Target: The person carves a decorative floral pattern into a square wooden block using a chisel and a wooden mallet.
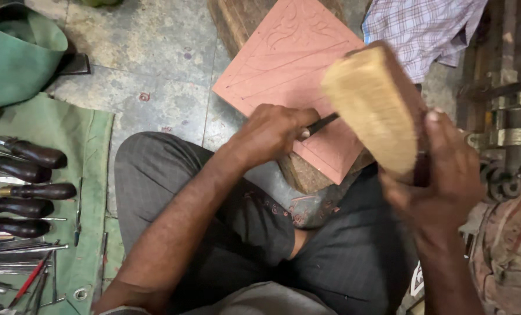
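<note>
My left hand (270, 133) is closed around a dark-handled chisel (320, 124) whose tip rests on a pinkish square panel (291, 61) with carved curls and scored lines. The panel lies tilted on a wooden block (305, 174) in front of my knees. My right hand (444, 181) grips a wooden mallet (372, 105), its pale worn face raised just right of the chisel's end. Dark trousers (155, 175) cover my folded legs below.
A green cloth (68, 134) at the left holds a row of dark-handled chisels (24, 175) and several thin metal tools (21, 256). A green bag (15, 55) sits at top left. A checked cloth (424, 29) and metal parts (505, 116) lie at right, on a stone floor (143, 70).
</note>
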